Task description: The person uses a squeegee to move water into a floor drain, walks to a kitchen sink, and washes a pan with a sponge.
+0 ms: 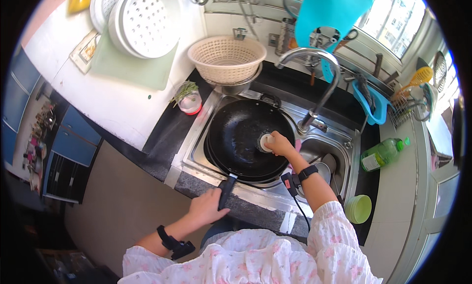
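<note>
A large black wok [243, 136] rests over the left basin of a stainless steel sink, its inside looking wet in places. My left hand [209, 206] grips the wok's black handle [226, 193] at the counter's front edge. Inside the wok, at its right side, my right hand [280, 144] holds a scrubber with a round white grip [266, 142] against the surface. The scrubber's underside is mostly hidden. A chrome faucet [328, 88] arches behind and to the right of the wok; no water is seen flowing from it.
The right basin [341, 158] holds metal pans or lids. A beige plastic basket [226, 57] stands behind the wok, and a cup with green sprigs [188, 99] to its left. Right of the sink are a green bottle [381, 155], green bowls [359, 209] and a blue tray [372, 103].
</note>
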Demonstrator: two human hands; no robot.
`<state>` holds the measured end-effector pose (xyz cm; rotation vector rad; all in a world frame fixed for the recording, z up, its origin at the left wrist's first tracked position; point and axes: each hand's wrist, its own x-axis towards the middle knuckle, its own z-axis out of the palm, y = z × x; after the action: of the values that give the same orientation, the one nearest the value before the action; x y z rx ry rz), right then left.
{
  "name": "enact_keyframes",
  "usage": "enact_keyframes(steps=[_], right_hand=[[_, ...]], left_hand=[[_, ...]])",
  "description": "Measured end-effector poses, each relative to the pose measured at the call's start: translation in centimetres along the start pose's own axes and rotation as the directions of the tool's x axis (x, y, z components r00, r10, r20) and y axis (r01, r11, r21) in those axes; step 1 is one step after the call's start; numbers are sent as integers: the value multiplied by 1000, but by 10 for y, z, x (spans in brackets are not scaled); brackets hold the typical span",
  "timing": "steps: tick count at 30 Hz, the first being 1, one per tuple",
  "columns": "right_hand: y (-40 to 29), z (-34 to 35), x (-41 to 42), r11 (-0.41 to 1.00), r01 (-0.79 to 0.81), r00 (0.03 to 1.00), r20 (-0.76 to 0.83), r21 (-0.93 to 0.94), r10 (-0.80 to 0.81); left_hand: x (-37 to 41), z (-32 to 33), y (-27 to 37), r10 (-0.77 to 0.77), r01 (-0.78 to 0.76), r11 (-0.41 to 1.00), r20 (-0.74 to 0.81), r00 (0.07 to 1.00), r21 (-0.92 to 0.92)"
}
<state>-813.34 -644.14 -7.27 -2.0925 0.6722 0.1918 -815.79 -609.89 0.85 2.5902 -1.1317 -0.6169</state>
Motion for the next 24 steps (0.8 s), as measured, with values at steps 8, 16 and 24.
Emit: enact_keyframes(steps=[8, 16, 24], right_hand=[[25, 41, 61, 874, -131, 968, -250, -469, 11], [-20, 73, 124, 994, -89, 963, -250, 67, 103], [-72, 105, 73, 990, -74, 815, 579, 118, -8]], left_hand=[[10, 31, 3, 38, -40, 995, -24, 999, -94], [16, 32, -25, 69, 128, 479, 183, 981, -868], [28, 6, -52, 72, 367, 253, 396, 915, -895]])
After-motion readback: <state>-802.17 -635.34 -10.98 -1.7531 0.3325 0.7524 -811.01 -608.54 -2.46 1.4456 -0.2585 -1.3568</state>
